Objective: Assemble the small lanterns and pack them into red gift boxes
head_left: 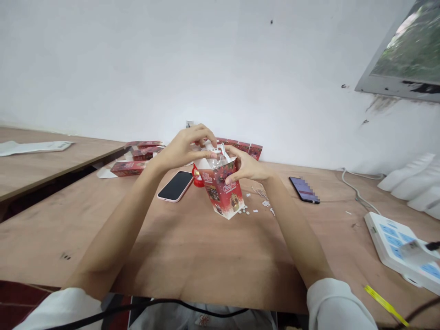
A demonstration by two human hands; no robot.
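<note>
A small red printed carton box (223,190) stands tilted on the wooden table (192,256), its top open with white flaps and clear plastic showing. My right hand (248,167) wraps round the box's right side near the top. My left hand (184,145) hovers over the opening with its fingers pinched on the white flap or the plastic there. A small red object (197,176) sits just behind the box, partly hidden.
A pink-cased phone (175,186) lies left of the box, a dark phone (304,189) to the right. Several flat red cartons (137,158) lie behind. Small white bits (254,206) are scattered nearby. A white power strip (398,247) and cables sit at right.
</note>
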